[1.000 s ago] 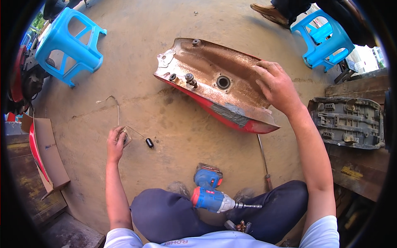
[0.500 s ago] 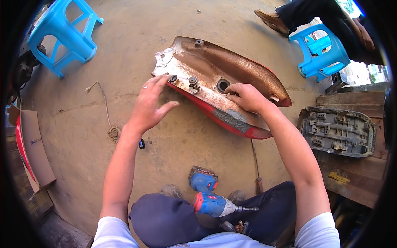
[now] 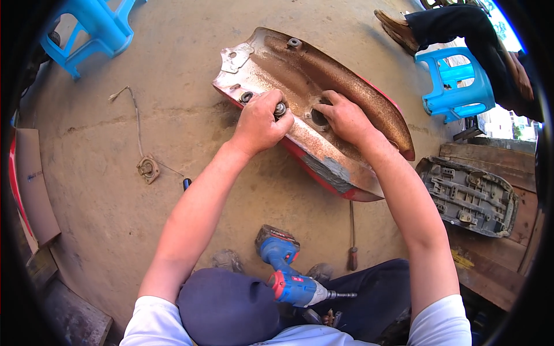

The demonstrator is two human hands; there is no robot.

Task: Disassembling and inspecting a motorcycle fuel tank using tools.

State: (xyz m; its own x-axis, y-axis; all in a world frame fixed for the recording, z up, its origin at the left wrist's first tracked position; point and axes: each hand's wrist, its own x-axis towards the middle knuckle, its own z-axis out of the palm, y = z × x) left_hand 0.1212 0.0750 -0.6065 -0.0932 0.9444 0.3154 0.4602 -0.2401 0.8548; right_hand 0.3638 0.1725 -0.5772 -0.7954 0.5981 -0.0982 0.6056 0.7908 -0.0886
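Observation:
A motorcycle fuel tank [image 3: 358,92] lies underside up on the ground before me, rusty brown inside its hollow with red paint along its outer side. A grey patch [image 3: 326,170] covers part of the near side. My left hand [image 3: 258,124] is closed around a short metal fitting [image 3: 280,109] that sticks up from the tank's near edge; the fingers hide its lower part. My right hand [image 3: 348,121] is closed at the rim of a round dark hole [image 3: 318,117], its fingertips curled at the opening and partly hidden. Beside the left hand sits a small rubber-ringed mount [image 3: 246,97].
A blue cordless drill [image 3: 294,285] rests across my lap. On the ground lie a screwdriver [image 3: 352,254] and a fuel-level sender with a wire [image 3: 148,169]. Blue stools [image 3: 95,29] stand around, one near another person's leg [image 3: 456,26]. A seat base [image 3: 470,196] rests on planks at right.
My left hand has moved right from the tank's edge and closed around the metal fitting. My right fingers have shifted onto the hole's rim. The tank appears slightly turned.

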